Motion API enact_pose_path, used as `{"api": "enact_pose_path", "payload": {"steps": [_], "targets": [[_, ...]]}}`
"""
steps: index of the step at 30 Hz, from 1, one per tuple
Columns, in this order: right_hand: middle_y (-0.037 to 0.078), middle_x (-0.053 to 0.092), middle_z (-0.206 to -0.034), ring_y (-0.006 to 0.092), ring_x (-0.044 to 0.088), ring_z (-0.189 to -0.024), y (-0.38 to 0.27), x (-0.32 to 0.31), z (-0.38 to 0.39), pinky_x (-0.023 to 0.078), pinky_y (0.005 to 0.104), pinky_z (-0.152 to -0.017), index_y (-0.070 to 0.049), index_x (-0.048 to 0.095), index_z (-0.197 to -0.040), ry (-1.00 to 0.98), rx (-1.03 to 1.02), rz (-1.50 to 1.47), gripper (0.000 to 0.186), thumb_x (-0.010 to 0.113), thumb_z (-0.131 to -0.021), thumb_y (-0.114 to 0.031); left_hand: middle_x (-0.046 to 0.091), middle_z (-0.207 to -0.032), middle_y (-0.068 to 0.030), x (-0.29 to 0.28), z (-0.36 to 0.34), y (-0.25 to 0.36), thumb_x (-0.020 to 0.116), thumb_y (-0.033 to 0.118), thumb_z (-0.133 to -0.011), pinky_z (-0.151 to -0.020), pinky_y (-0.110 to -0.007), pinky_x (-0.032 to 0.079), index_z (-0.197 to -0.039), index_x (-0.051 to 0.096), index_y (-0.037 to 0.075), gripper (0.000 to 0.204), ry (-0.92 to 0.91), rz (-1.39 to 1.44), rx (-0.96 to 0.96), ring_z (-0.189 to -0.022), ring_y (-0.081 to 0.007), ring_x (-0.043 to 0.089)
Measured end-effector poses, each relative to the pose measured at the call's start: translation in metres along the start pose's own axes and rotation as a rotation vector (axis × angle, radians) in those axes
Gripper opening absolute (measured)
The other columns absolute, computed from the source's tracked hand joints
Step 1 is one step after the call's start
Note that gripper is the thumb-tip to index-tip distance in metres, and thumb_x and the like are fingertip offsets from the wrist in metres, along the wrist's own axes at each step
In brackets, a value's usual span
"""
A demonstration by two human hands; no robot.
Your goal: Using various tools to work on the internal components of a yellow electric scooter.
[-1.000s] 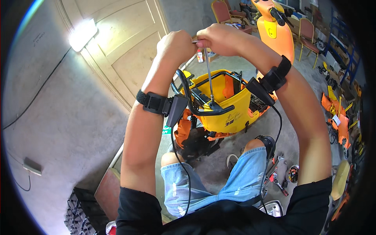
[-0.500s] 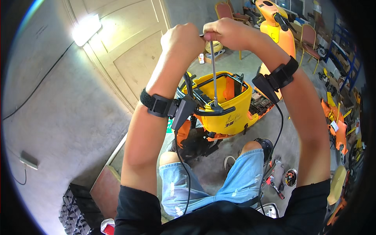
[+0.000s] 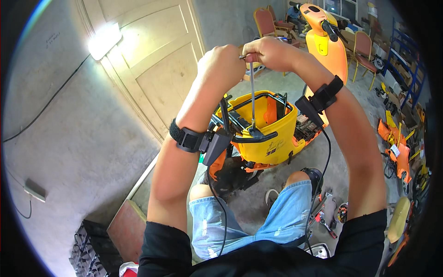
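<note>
Both my hands are raised in front of me, gripping a T-handle wrench [image 3: 253, 94] whose long metal shaft runs down from between them. My left hand [image 3: 220, 64] is closed on one end of its crossbar, and my right hand [image 3: 267, 51] pinches the other end, the thumb near the top of the shaft. The lower tip meets the rear of a yellow scooter body [image 3: 272, 147], close to a black bar handle [image 3: 256, 138]; the exact fastener there is too small to make out. Inside the body's open top, an orange panel [image 3: 271, 111] shows.
The scooter's front [image 3: 326, 55] rises beyond. Hand tools [image 3: 326, 225] and a bowl of small parts [image 3: 342, 212] lie by my right knee. Orange and yellow panels [image 3: 400, 154] are heaped at right. Black bins [image 3: 94, 244] stand lower left; a chair [image 3: 363, 48] stands far right.
Both hands appear lower in the picture, with the wrench still in their grip and its tip still at the scooter. The view has shifted slightly.
</note>
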State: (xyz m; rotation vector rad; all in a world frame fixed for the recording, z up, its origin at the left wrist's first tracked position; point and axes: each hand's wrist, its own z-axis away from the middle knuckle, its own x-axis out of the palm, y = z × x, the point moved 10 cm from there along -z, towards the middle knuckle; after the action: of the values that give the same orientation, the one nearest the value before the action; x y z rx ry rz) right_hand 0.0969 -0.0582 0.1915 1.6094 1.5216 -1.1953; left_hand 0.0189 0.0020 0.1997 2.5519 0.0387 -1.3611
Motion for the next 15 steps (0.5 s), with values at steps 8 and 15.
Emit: {"api": "enact_pose_path", "payload": {"steps": [8,15], "targets": [[0.013,0.068,-0.095,0.0272,0.064,-0.089,0.002,0.004,0.0,0.048,0.0374,-0.08,-0.002,0.063,-0.106,-0.025,-0.016,-0.064,0.018,0.058,-0.097,-0.017,0.068,-0.088,-0.0222,0.006,0.005,-0.003,0.057,0.028,-0.085,-0.076,-0.044,0.053,-0.094,0.071,0.004,0.029,-0.041,-0.003,-0.027,-0.084,-0.0392,0.066],[0.015,0.064,-0.095,0.0279,0.061,-0.089,-0.003,0.005,0.001,0.047,0.0383,-0.082,-0.001,0.063,-0.101,0.076,-0.182,-0.044,0.037,0.054,-0.099,-0.036,0.07,-0.088,-0.0206,0.009,0.02,0.013,0.053,0.021,-0.088,-0.076,-0.044,0.055,-0.098,0.065,0.001,0.025,0.011,-0.211,-0.004,-0.083,-0.037,0.069]]}}
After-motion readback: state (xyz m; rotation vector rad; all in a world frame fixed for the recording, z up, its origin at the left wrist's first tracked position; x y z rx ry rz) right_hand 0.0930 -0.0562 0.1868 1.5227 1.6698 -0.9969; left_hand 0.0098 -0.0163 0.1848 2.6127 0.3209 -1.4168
